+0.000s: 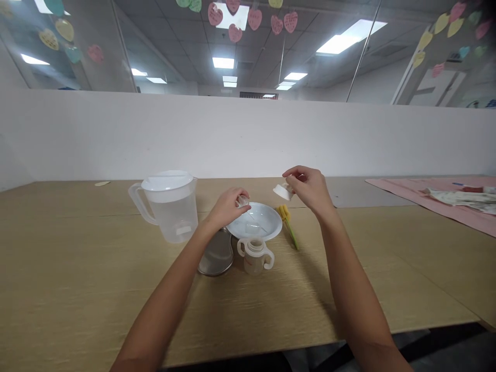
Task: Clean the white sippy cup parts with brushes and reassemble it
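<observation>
Over the left rim of a white bowl (274, 227), my left hand (228, 206) is closed on a small clear plastic cap (243, 201). My right hand (308, 188) pinches a white bottle top (283, 191), which hangs in the air to the right of the bowl; the fingers partly cover it. In front of the bowl stands a baby bottle (254, 261) with two handles, upright and with its neck uncovered. Inside the bowl lies something clear that I cannot make out. A yellow sponge brush (285, 213) with a green handle rests right of the bowl.
A lidded clear pitcher (176, 212) stands at the left, partly filled. A metal kidney-shaped tray (217, 253) lies beneath my left forearm. On the far right, a pink cloth (411, 194) carries several items. A white wall (240, 137) backs the wooden table (96, 289).
</observation>
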`<state>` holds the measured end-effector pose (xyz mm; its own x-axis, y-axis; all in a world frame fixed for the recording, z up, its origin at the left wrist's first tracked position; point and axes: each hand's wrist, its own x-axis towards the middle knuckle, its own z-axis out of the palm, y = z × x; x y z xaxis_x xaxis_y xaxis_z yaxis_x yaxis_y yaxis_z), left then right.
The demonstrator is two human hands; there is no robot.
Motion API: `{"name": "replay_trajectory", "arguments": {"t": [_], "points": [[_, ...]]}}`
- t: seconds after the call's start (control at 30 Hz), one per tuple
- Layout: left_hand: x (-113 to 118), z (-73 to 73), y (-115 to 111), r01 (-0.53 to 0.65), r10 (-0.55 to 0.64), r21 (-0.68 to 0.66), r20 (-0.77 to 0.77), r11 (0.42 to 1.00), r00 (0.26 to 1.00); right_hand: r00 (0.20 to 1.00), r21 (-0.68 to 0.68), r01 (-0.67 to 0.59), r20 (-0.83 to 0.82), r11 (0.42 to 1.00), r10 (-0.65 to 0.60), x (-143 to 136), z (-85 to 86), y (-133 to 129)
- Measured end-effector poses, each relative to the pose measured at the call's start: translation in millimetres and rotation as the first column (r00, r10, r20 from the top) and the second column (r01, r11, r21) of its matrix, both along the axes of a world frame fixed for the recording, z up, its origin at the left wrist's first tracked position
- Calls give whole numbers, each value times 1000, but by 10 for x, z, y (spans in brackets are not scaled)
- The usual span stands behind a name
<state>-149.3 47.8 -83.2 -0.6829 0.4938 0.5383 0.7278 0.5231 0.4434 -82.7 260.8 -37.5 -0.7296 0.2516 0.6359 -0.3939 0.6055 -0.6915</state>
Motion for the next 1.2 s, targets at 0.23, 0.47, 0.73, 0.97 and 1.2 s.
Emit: {"name": "replay_trajectory", "arguments": {"t": [0.23, 0.47, 0.73, 0.97, 1.2], "points": [[-40, -155, 25, -129, 105, -436, -78, 891, 991, 1000, 27, -5, 25, 1000, 4, 26, 2, -9], [-39, -195, -18, -21, 108, -600, 110, 800, 988, 997, 84, -60, 47, 995, 56, -51, -51, -28], [396, 195, 108, 75, -75, 12, 55, 997, 996, 979, 203, -186, 126, 961, 163, -47, -86, -195], [513, 292, 176, -24, 20, -47, -83, 999, 996, 971, 217, -226, -26, 949, 237, 59, -97, -420], [595, 388, 120, -30, 37, 48, -146, 998, 989, 955, 170, -295, 40, 940, 293, 49, -137, -434]]}}
